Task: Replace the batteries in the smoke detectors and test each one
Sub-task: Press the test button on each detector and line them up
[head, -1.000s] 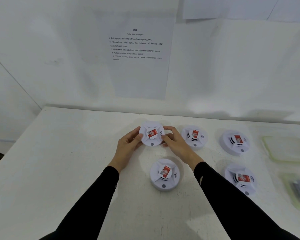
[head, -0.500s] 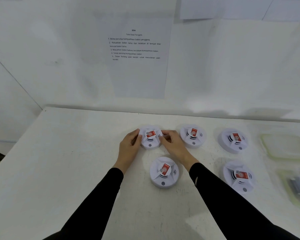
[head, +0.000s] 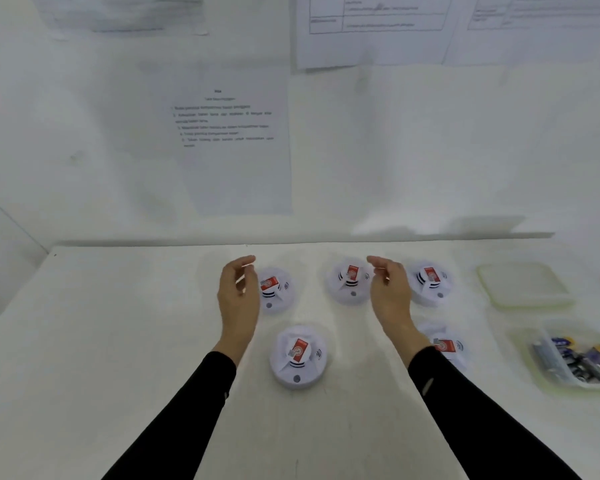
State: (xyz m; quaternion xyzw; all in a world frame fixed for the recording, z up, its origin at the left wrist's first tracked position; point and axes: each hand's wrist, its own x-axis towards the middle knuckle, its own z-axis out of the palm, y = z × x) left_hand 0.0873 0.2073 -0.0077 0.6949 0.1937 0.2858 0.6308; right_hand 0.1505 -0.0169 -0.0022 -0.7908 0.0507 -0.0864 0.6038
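Head view looks down on five smoke detectors on the white surface (head: 125,341), three in a back row and two nearer me. Each is a round white dome with a red label on its raised centre, short black curved marks beside it and a small grey button near the front edge. The back-left detector (head: 274,289) sits just right of my left hand (head: 238,296), the back-middle detector (head: 349,280) just left of my right hand (head: 390,296), and the back-right detector (head: 428,282) beyond that hand. The front-left detector (head: 298,356) lies between my forearms; the front-right detector (head: 445,346) is partly hidden by my right sleeve. Both hands hover with fingers loosely curled and apart, holding nothing. At the right stand a clear lid (head: 522,284) and a tub of batteries (head: 575,358). Printing on the labels and the wall sheet (head: 232,140) is too blurred to read.
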